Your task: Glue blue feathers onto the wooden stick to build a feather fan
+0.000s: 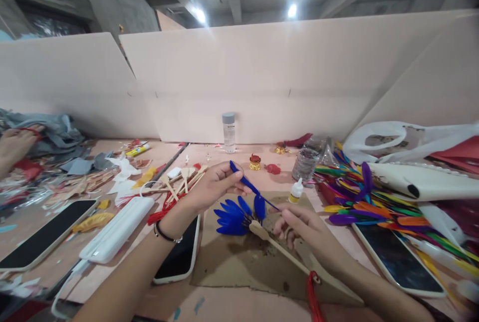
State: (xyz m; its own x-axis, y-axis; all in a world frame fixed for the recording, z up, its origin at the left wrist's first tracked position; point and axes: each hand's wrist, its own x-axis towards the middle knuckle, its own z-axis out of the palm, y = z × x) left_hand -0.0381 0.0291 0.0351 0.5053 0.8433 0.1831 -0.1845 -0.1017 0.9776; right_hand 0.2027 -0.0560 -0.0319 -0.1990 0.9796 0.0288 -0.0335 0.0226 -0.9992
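Note:
A long blue feather (246, 181) stretches between my hands, above the work area. My left hand (216, 185) pinches its upper end, fingers closed. At the thin quill end my right hand (298, 225) has thumb and finger closed on it. Below lies a fan of blue feathers (232, 216) set around the wide head of a wooden stick (284, 251). A red tassel (314, 297) hangs from the stick's lower end. The stick rests on a brown cardboard sheet (220, 267). A small glue bottle (296, 191) with a yellow label stands near my right hand.
Loose colourful feathers (368, 207) and a phone (400, 259) are at the right. A clear bottle (229, 133) and a gold ornament (255, 162) stand behind. Wooden sticks (186, 177), another phone (179, 254) and a white power bank (118, 227) lie left. Another person's hand (18, 147) is far left.

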